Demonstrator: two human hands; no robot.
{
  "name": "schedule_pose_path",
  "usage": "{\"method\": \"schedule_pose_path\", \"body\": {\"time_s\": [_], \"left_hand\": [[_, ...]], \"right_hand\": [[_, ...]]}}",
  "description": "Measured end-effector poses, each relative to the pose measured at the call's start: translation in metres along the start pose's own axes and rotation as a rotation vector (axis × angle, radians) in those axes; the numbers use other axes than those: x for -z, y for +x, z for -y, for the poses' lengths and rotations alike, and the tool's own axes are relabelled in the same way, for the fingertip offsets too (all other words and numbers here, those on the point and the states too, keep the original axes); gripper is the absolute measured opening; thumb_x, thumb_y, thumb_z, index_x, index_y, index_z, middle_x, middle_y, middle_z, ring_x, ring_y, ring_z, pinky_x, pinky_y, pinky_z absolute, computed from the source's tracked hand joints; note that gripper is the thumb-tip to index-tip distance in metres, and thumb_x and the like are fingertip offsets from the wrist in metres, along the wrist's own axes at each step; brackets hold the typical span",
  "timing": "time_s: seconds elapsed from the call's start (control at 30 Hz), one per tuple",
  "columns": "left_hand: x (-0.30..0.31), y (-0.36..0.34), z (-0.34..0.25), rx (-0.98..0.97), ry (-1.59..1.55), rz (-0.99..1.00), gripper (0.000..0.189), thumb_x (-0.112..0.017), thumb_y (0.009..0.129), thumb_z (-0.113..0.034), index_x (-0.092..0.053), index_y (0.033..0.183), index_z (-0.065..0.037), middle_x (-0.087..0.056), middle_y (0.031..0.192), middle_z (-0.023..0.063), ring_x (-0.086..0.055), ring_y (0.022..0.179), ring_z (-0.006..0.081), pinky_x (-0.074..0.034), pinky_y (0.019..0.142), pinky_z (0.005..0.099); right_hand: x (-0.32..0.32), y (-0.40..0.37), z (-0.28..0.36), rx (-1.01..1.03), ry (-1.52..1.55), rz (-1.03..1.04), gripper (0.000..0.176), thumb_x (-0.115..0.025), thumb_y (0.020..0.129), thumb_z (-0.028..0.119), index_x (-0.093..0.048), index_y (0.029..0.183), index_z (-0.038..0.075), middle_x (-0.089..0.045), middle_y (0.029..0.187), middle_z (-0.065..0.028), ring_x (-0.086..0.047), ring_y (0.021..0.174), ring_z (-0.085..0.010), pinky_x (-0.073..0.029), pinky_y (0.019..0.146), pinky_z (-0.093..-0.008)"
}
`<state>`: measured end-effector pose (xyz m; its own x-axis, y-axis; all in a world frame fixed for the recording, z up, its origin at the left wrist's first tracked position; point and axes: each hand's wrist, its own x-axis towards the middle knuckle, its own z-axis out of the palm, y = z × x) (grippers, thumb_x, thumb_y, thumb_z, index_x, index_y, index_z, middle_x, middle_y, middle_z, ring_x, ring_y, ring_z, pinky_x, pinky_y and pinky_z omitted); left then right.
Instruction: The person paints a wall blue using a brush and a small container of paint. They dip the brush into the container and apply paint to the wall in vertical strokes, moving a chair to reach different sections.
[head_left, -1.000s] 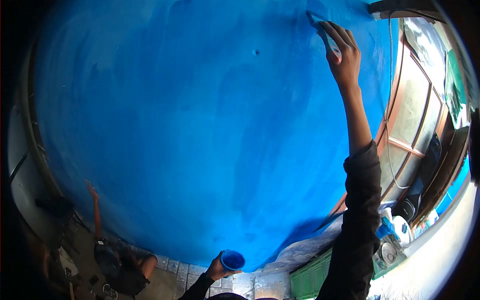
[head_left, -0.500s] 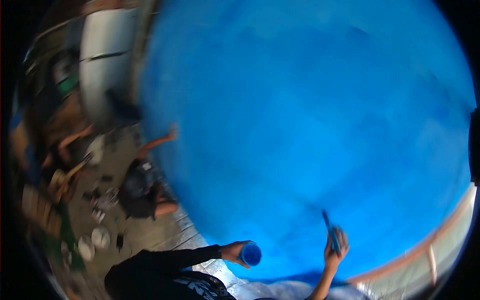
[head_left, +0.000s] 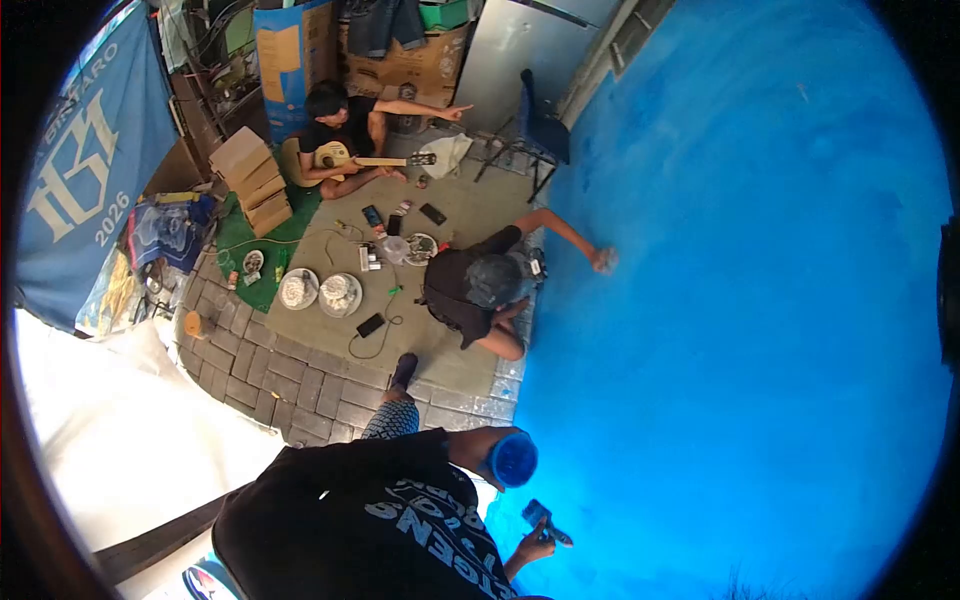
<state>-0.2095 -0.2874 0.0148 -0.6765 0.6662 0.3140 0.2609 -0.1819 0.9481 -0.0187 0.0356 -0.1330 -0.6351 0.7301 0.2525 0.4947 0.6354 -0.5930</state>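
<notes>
- Left hand [head_left: 482,451] curled around the cup [head_left: 513,460] of blue paint, by the blue wall's [head_left: 720,300] left edge.
- Right hand [head_left: 536,544] gripping the paintbrush [head_left: 538,515]; contact with the wall unclear.
- Crouching person [head_left: 468,292] reaching toward the wall.
- Seated person [head_left: 345,125] holding a guitar [head_left: 332,156] near the mat's [head_left: 465,200] far edge.

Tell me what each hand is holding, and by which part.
The left hand holds the cup of blue paint around its side. The right hand holds the brush by its handle, leaving the head free.
</notes>
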Motion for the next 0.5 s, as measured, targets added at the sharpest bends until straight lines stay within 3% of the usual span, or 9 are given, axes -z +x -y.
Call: {"method": "schedule_pose_path", "body": {"time_s": [0.03,0.1,0.2,0.23,0.27,0.3,0.4,0.47,0.5], "left_hand": [[0.020,-0.011,-0.010,0.087,0.024,-0.076,0.093,-0.095,0.063,-0.039,-0.046,0.135,-0.004,-0.058,0.127,0.0154,-0.057,0.120,0.0299,-0.045,0.103,0.0422],[0.061,-0.031,-0.019,0.182,0.049,-0.157,0.091,-0.096,0.064,-0.035,-0.047,0.134,-0.004,-0.058,0.128,0.0156,-0.057,0.121,0.0304,-0.045,0.103,0.0428],[0.132,-0.064,-0.023,0.275,0.316,-0.319,0.092,-0.095,0.064,-0.035,-0.046,0.135,-0.004,-0.059,0.125,0.0144,-0.058,0.119,0.0289,-0.046,0.102,0.0422],[0.157,-0.070,-0.019,0.303,0.406,-0.368,0.092,-0.095,0.065,-0.035,-0.046,0.135,-0.004,-0.059,0.124,0.0140,-0.058,0.119,0.0284,-0.046,0.102,0.0420],[0.185,-0.072,-0.016,0.329,0.503,-0.416,0.092,-0.095,0.065,-0.036,-0.045,0.135,-0.004,-0.060,0.123,0.0136,-0.059,0.118,0.0279,-0.047,0.101,0.0418],[0.217,-0.073,-0.012,0.336,0.519,-0.408,0.092,-0.095,0.065,-0.036,-0.045,0.135,-0.004,-0.060,0.123,0.0136,-0.059,0.118,0.0279,-0.047,0.101,0.0418],[0.279,-0.066,0.001,0.322,0.303,-0.554,0.093,-0.095,0.065,-0.035,-0.044,0.136,-0.003,-0.059,0.124,0.0137,-0.059,0.119,0.0280,-0.048,0.100,0.0408],[0.336,-0.047,0.002,0.195,0.292,-0.606,0.095,-0.096,0.064,-0.035,-0.043,0.136,-0.003,-0.059,0.123,0.0145,-0.060,0.117,0.0289,-0.049,0.099,0.0404],[0.353,-0.040,0.000,0.211,0.280,-0.597,0.095,-0.096,0.064,-0.035,-0.043,0.136,-0.003,-0.059,0.123,0.0145,-0.060,0.117,0.0289,-0.049,0.099,0.0404]], "right_hand": [[-0.010,0.012,0.037,0.124,0.032,-0.003,0.053,-0.076,0.087,0.043,-0.073,0.079,-0.010,-0.069,0.065,-0.0211,-0.064,0.052,-0.0321,-0.050,0.056,-0.0466],[-0.022,0.057,0.108,0.104,-0.180,0.232,0.049,-0.077,0.087,0.037,-0.072,0.081,-0.011,-0.069,0.068,-0.0245,-0.066,0.056,-0.0330,-0.047,0.055,-0.0468],[-0.069,0.126,0.176,0.407,-0.031,0.011,0.039,-0.070,0.089,0.026,-0.072,0.081,-0.012,-0.068,0.069,-0.0253,-0.062,0.053,-0.0305,-0.046,0.056,-0.0475],[-0.070,0.146,0.233,0.401,0.084,-0.011,0.040,-0.068,0.092,0.026,-0.071,0.079,-0.012,-0.069,0.068,-0.0226,-0.061,0.053,-0.0259,-0.047,0.058,-0.0468],[-0.059,0.163,0.285,0.218,0.032,0.090,0.044,-0.067,0.094,0.030,-0.070,0.077,-0.011,-0.069,0.065,-0.0167,-0.062,0.054,-0.0219,-0.048,0.059,-0.0467],[-0.069,0.181,0.315,0.088,0.294,0.008,0.046,-0.069,0.094,0.036,-0.070,0.083,-0.009,-0.072,0.075,-0.0147,-0.064,0.066,-0.0205,-0.047,0.057,-0.0438],[-0.088,0.224,0.430,-0.238,0.834,-0.172,0.039,-0.064,0.098,0.034,-0.067,0.118,0.000,-0.067,0.116,-0.0100,-0.058,0.085,-0.0124,-0.043,0.058,-0.0278],[-0.111,0.257,0.467,-0.323,0.996,-0.210,0.042,-0.062,0.099,0.031,-0.062,0.129,0.002,-0.063,0.124,-0.0087,-0.056,0.091,-0.0114,-0.042,0.061,-0.0256],[-0.124,0.277,0.460,-0.278,1.161,-0.080,0.043,-0.060,0.100,0.031,-0.059,0.133,0.004,-0.061,0.125,-0.0069,-0.056,0.094,-0.0123,-0.040,0.062,-0.0241]]}}
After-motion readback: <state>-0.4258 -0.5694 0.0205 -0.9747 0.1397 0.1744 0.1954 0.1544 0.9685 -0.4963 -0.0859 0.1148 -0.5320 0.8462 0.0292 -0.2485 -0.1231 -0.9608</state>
